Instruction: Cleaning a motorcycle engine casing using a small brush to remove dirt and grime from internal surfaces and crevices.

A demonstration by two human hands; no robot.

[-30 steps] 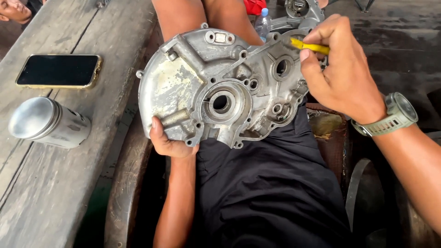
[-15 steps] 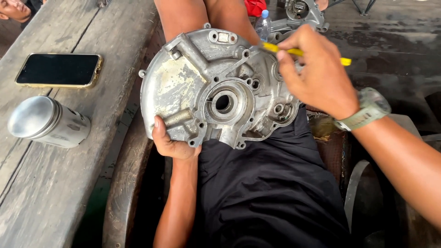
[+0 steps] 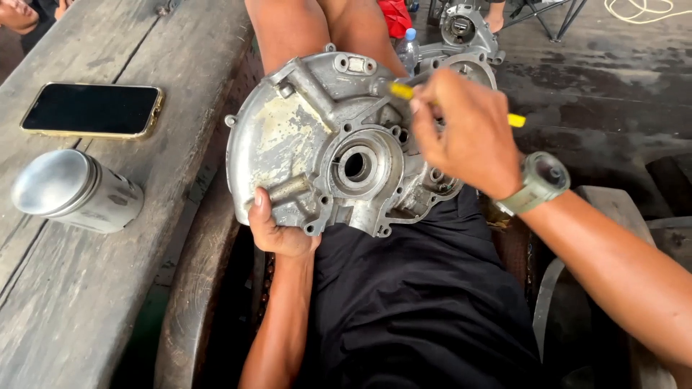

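Note:
A grey cast-metal engine case half (image 3: 317, 144) with a round central bore rests on my lap over my black shorts. My left hand (image 3: 277, 230) grips its lower left edge from underneath, thumb on the face. My right hand (image 3: 468, 137), with a green wristwatch on the wrist, is closed around a thin yellow-handled tool (image 3: 515, 120). The tool's front end (image 3: 398, 89) lies over the upper right part of the case, and its tip is hidden against the metal.
A weathered wooden bench (image 3: 86, 288) runs along my left, carrying a dark phone (image 3: 92, 109) and a metal piston (image 3: 72, 193) lying on its side. Another engine part (image 3: 465, 29) and a plastic bottle (image 3: 408, 47) sit on the floor beyond my knees. Another person's hand (image 3: 18, 14) shows top left.
My right hand has moved left across the case with the yellow tool, from the right rim toward the upper middle. The left hand and the case have stayed put.

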